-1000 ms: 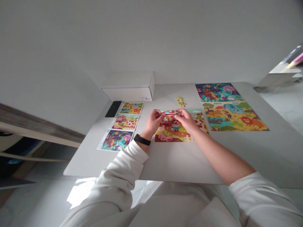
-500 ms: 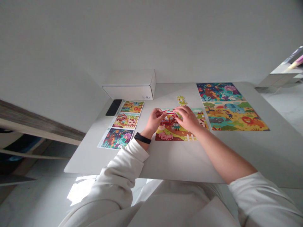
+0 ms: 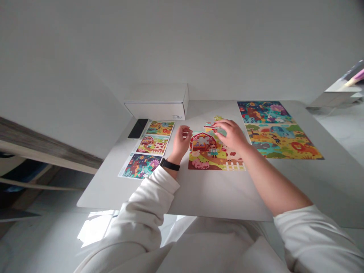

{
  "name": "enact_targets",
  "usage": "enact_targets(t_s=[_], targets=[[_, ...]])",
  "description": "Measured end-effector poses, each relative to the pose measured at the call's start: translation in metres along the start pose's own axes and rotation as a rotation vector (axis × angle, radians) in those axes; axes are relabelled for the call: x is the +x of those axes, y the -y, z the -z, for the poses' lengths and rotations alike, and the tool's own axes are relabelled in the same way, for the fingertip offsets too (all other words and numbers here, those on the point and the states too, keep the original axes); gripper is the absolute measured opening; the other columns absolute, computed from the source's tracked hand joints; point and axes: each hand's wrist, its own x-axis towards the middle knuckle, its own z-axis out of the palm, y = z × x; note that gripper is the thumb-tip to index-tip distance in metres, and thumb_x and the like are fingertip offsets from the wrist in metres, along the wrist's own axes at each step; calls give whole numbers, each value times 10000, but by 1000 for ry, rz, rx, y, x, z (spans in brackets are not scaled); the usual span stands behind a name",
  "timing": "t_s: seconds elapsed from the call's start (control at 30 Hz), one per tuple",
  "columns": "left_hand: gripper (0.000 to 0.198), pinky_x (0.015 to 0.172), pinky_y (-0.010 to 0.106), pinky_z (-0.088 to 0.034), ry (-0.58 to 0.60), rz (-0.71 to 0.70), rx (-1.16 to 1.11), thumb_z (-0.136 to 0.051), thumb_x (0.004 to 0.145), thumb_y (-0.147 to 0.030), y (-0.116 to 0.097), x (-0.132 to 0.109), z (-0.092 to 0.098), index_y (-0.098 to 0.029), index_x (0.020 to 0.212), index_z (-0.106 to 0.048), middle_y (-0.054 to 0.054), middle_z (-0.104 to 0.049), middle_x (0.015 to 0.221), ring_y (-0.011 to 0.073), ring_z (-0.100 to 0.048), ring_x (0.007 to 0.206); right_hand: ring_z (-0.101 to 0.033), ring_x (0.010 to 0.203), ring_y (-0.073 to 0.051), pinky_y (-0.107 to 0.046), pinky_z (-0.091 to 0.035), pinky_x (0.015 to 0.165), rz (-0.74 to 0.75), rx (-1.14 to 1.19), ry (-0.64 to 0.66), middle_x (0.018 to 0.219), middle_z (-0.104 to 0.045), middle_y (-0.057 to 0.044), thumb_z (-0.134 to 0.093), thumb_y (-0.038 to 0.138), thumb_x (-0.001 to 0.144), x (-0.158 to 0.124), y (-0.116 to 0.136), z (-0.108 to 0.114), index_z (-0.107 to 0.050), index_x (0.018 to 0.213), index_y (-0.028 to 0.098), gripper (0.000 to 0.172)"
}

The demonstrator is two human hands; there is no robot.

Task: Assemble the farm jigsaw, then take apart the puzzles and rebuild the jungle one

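Note:
A farm jigsaw puzzle (image 3: pixel 217 157) with a red barn, a cow and a white fence lies on the table in front of me. My right hand (image 3: pixel 231 134) is over its upper right part, closed on a red and light-blue puzzle piece (image 3: pixel 209 127) at the top edge. Whether that piece touches the puzzle I cannot tell. Just left of the barn, my left hand (image 3: pixel 182 142) hovers with loosely curled fingers, thumb apart, and nothing visible in them. A green puzzle piece (image 3: pixel 217 118) lies behind the right hand, partly covered.
Two joined picture panels (image 3: pixel 281 140), jungle and savanna, lie to the right. On the left are a reference sheet (image 3: pixel 150 145) with three small pictures and a black phone (image 3: pixel 138 129). A white box (image 3: pixel 156 110) stands behind them near the wall.
My left hand has come off the barn and moved slightly left. My right hand has shifted right and away from me with the red piece, uncovering the barn.

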Motion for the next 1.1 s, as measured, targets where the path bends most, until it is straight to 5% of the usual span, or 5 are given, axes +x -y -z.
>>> enact_targets(t_s=[0.23,0.4,1.1], targets=[[235,1065,430,-539,162,-245,488,-623,935,-117,7,-4,9,-220,1128,-710,99,-727,1163,258,-675,1148,-696,1218,-296,-511,-531,1117,-52,78,101,1287,-772,-74,-696,195,938,-4,-7,-39,-781,1139,276,232],[328,1080,445,-523,263,-218,626,-592,916,-84,6,-8,6,-230,1161,-755,105,-739,1203,275,-664,1162,-699,1175,-300,-492,-539,1077,-69,40,185,1280,-784,-82,-703,171,909,-18,-12,-61,-803,1157,266,284],[358,1143,466,-498,341,-160,692,-631,912,-148,12,-13,2,-309,1117,-875,83,-752,1252,278,-661,1167,-679,1162,-303,-492,-498,1069,-11,-59,229,1287,-791,-90,-690,162,928,-22,-15,-70,-804,1194,233,298]])
